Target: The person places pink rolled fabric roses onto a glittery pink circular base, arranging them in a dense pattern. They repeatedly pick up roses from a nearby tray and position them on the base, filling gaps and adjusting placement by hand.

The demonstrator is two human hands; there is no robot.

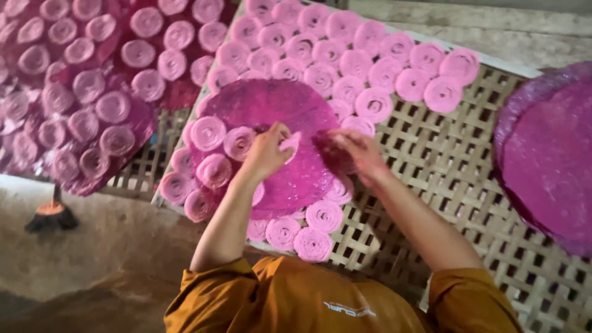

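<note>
Over the bamboo lattice surface (456, 160), the left hand (268, 151) pinches a small pink roll (290, 143) above the big magenta sheet (271, 111). Right hand (361, 154) grips a darker, blurry piece (330, 154); can't make out its fingers. Stacked sheets (549, 160) are cut off at right.

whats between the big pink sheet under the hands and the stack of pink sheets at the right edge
Only bare bamboo lattice lies between the sheet and the stack, seen in the head view.

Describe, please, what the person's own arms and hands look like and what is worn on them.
Both arms are bare from above the elbow down, and the left hand and right hand wear no gloves; no rings, watch or bracelets can be made out. Short mustard-orange sleeves of a loose top cover the upper arms. The top bears a small pale marking near its lower edge.
</note>
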